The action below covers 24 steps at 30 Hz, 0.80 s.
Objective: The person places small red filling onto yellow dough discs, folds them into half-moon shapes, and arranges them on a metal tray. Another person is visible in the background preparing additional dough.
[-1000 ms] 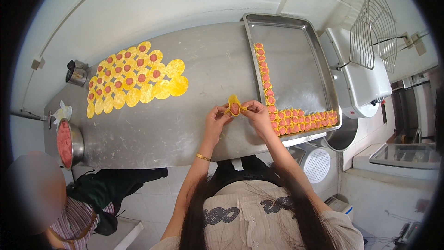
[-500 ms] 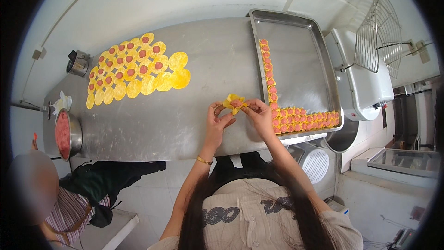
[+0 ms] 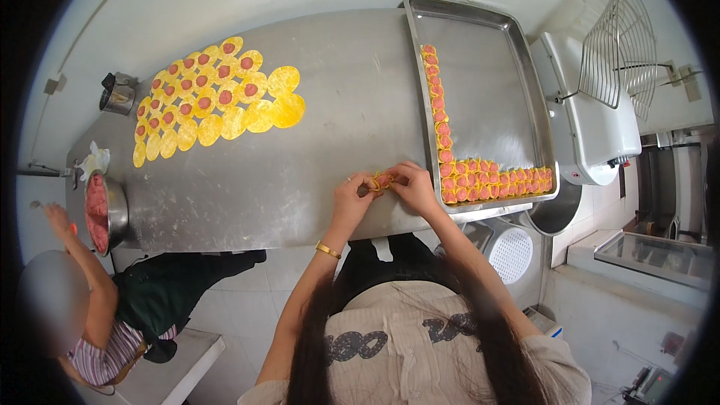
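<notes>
Above the table's near edge, my left hand (image 3: 352,199) and my right hand (image 3: 413,186) pinch one dumpling (image 3: 383,181) between them. Its yellow wrapper is gathered up around pink meat filling. A deep metal tray (image 3: 499,214) lies just right of my right hand. Inside it, finished open-topped dumplings (image 3: 465,180) line the left side and fill rows along the near side. Farther left on the table, round yellow wrappers (image 3: 259,115) lie flat in overlapping rows, many with a ball of pink filling (image 3: 226,97) in the middle.
A metal bowl of pink filling (image 3: 97,210) stands at the table's left end, beside a white crumpled bag (image 3: 95,161) and a metal container (image 3: 118,94). Another person (image 3: 94,307) is at the near left, an arm raised near the bowl. A white machine with a wire guard (image 3: 589,116) stands beyond the tray.
The dumpling's wrapper, spread like petals before, is now folded closer around the filling. My hands have drawn closer together. The other person's arm has come into view by the bowl.
</notes>
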Tool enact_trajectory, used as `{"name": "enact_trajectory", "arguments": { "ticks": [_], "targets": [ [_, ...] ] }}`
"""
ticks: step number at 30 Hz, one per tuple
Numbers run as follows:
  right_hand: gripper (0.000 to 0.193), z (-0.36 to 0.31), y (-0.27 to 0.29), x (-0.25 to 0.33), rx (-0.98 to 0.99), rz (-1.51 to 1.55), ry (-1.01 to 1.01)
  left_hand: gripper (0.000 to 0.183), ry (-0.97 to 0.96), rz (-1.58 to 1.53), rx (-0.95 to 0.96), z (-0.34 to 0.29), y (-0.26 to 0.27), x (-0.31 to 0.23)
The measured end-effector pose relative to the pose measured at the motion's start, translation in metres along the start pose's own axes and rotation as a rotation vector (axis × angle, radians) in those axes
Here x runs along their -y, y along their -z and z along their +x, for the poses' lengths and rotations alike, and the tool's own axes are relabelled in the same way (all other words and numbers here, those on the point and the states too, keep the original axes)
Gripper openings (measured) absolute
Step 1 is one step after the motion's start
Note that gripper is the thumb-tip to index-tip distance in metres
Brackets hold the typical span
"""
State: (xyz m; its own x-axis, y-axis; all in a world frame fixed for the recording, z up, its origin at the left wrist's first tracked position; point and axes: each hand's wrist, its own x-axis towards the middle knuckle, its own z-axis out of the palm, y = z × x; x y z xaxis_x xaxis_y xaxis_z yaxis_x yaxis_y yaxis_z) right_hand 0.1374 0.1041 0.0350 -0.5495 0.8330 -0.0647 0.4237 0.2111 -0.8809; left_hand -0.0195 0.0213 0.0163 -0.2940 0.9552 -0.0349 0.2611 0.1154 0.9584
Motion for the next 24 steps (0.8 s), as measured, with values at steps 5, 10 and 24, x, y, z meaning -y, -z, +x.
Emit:
{"name": "enact_trajectory", "arguments": {
  "ticks": [5,10,24],
  "targets": [
    [0.03,0.0,-0.002,0.0,-0.029,-0.076,0.13,0.034,0.091,0.067,-0.042,-0.002,-0.007,-0.006],
    [0.027,-0.008,-0.001,0.005,-0.027,-0.163,0.104,0.039,0.057,0.109,0.115,0.0,-0.004,-0.006],
    [0.032,-0.004,0.01,-0.002,0.032,-0.14,0.137,0.036,-0.068,0.349,0.152,0.004,-0.005,-0.008]
  ]
}}
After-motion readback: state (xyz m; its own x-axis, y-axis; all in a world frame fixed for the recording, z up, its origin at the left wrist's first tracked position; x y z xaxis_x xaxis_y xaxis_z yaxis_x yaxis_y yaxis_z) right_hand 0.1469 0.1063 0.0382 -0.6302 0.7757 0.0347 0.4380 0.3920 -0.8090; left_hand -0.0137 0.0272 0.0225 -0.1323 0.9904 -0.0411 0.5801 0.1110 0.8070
